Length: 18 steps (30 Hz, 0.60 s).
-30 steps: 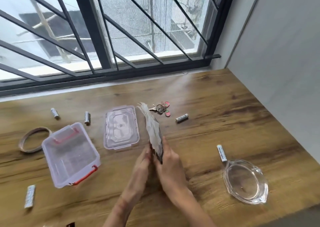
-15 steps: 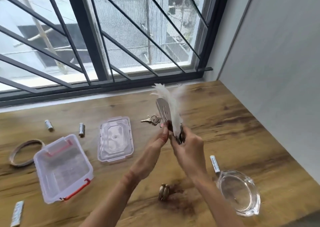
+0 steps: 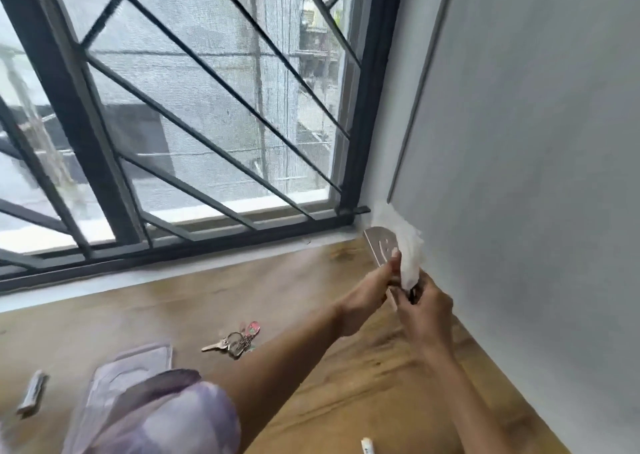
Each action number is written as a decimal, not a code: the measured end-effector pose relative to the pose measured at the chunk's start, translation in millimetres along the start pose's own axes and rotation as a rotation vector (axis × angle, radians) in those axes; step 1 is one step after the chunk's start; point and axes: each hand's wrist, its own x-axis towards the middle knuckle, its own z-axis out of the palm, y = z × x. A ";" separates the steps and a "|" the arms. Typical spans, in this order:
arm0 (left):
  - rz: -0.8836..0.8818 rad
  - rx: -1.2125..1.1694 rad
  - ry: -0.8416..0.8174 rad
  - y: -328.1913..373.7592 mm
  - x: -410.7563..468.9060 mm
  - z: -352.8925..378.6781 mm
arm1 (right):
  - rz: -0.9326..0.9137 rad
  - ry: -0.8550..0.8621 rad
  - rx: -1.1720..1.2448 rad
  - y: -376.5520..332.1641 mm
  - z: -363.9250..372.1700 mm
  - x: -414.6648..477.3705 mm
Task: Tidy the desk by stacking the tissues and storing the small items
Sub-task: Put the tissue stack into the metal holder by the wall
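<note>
Both hands hold a tissue holder (image 3: 381, 245), a flat metal-looking piece with a smiley cut-out, upright at the desk's far right corner by the wall. White tissues (image 3: 408, 256) stick up from it. My left hand (image 3: 367, 291) pinches the holder from the left. My right hand (image 3: 424, 310) grips its lower end and the tissues from the right. A bunch of keys (image 3: 235, 341) with a pink charm lies on the wooden desk (image 3: 311, 401). The clear box lid (image 3: 138, 367) lies at lower left, partly hidden by my purple sleeve (image 3: 156, 419).
A battery (image 3: 33, 393) lies at the left edge, and a white tube's tip (image 3: 367, 445) shows at the bottom. The grey wall (image 3: 536, 211) stands close on the right; the barred window (image 3: 173, 124) runs along the back.
Both hands lifted the tissue holder off the desk and carried it right and back to the corner by the wall. The view swung right, so the box and glass dish left the frame.
</note>
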 end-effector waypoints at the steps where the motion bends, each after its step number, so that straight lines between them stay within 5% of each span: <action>1: -0.007 -0.018 -0.003 3.8 11.6 4.0 | 0.015 0.012 -0.009 9.3 -1.6 10.8; 18: -0.072 -0.153 0.055 -33.8 115.7 8.9 | 0.125 0.029 -0.115 90.9 25.1 89.9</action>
